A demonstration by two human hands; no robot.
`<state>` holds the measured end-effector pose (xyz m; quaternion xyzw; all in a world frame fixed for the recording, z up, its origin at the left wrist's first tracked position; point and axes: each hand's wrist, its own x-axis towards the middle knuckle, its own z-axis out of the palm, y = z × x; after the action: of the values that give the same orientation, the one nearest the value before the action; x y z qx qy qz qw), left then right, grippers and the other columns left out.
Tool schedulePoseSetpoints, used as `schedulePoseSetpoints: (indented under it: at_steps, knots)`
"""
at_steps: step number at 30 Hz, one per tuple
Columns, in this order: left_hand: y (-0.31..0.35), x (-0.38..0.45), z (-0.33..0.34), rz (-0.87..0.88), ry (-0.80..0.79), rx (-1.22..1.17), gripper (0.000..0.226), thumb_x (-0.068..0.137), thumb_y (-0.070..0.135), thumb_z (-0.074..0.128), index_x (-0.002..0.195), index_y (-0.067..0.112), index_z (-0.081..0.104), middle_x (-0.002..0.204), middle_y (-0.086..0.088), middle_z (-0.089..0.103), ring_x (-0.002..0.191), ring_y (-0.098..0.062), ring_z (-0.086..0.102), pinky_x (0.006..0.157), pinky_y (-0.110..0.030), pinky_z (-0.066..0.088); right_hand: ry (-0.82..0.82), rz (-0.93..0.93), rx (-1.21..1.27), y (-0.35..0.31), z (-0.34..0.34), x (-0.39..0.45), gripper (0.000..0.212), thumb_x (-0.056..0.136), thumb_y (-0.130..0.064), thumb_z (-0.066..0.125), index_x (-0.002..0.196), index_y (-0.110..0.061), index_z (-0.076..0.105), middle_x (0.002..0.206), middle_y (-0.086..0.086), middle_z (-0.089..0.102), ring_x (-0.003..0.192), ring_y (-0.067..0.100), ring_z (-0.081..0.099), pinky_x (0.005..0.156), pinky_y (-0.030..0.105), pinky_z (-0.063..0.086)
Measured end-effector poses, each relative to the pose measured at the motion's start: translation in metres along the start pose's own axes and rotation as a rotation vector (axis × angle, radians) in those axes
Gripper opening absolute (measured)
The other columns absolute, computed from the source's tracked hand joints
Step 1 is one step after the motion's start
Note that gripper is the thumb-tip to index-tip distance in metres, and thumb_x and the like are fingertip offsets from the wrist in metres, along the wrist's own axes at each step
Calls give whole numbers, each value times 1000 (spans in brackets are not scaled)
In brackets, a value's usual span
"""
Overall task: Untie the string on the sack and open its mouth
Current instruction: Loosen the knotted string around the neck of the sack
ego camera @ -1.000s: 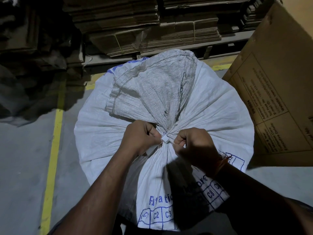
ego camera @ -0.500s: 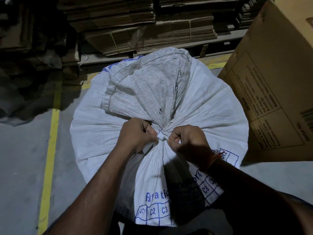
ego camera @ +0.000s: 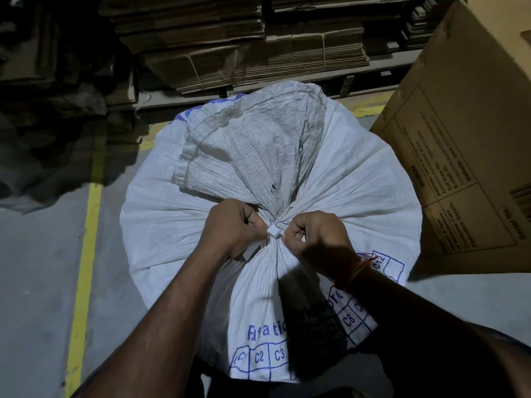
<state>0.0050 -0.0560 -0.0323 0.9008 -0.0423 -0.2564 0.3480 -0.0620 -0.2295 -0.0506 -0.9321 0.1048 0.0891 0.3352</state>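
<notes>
Yellow painted floor line [ego camera: 86, 254] runs at 9 o'clock, clear of the work. Big white woven-plastic sack with blue print [ego camera: 178, 225] sits centre frame, full and round, neck gathered in the middle, loose grey-white mouth flap fanning out toward 12.

Left hand [ego camera: 230, 231] is curled into a fist at the 9 o'clock side of the neck, pinching a flat white tail of the tie. The white string tie with its small blocky knot [ego camera: 273, 231] sits between the two hands at the neck. Right hand [ego camera: 313, 239] is closed at 3 o'clock, fingertips nipping the tie just beside the knot; I can't tell from here if it's string or fabric it has.

My read: the sack is heavy and won't shift; the weave is slick and crinkly, so grip the tie, not the cloth. Knot looks tight and small — work it loose with fingertips, then take the flap rim at 12 to spread the mouth.

Tall brown cardboard carton [ego camera: 459, 139] stands at 2 o'clock, close to the sack.
</notes>
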Motion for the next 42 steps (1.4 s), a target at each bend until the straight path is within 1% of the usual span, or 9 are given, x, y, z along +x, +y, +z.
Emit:
schedulePoseSetpoints:
  at_steps: [5,14,17,20,22,26,30,35,42]
  knots:
    - [0,0,0,12,2,9,7,72,13,84,67,17,81,64,3,77,69,-16,76,65,-28,57,16,-1,26,-1,0,-1,15,73,-28,69,61,-19,66,59,-2,66,64,18,65,62,33,51]
    - [1,-1,0,-9,-1,-27,6,73,13,84,68,15,82,62,3,77,60,-9,70,60,-28,57,17,-9,75,3,-2,-6,12,71,-23,76,65,-15,69,59,-4,68,60,12,64,61,30,51]
    - [1,-2,-1,-2,-6,-30,5,73,13,85,69,15,83,61,9,76,58,-3,67,61,-25,54,14,-31,-7,6,-5,-10,9,71,-16,69,63,-13,67,59,-2,67,59,15,62,59,31,50]
    - [2,-2,-2,-11,-10,-39,7,73,11,83,68,15,82,62,3,77,60,-12,72,55,-25,55,19,-13,-20,8,-7,-8,16,72,-11,64,57,-16,62,54,-4,62,60,17,62,59,31,49]
    - [1,-1,-2,-12,-8,-33,8,74,11,83,68,16,82,62,1,77,58,-12,70,53,-23,53,22,-6,-21,8,-7,-7,15,72,-12,65,58,-15,64,54,-4,61,60,17,62,59,30,48]
    - [0,-1,-1,-6,-11,-26,8,73,12,84,67,17,82,64,2,78,58,-5,67,57,-21,51,-8,2,-23,8,-7,-4,12,75,-15,67,64,-10,69,60,1,68,63,21,65,62,35,53]
    - [0,-1,-1,-3,-9,-28,8,73,13,83,66,17,81,66,1,78,62,-6,68,64,-24,53,0,1,-25,7,-7,-4,13,75,-16,67,66,-8,69,61,4,69,63,23,65,62,37,54]
    - [0,-1,-1,4,-7,-12,8,73,13,83,67,18,81,64,4,77,57,-1,64,60,-21,51,11,-13,-27,6,-6,-5,13,75,-17,68,66,-7,70,59,6,68,61,24,65,60,37,54]
    - [2,-1,-2,9,-17,7,8,73,12,84,68,17,82,65,2,78,66,-11,74,64,-26,57,24,-14,-35,4,-5,-5,13,75,-19,70,68,-9,71,61,4,69,62,23,65,61,35,53]
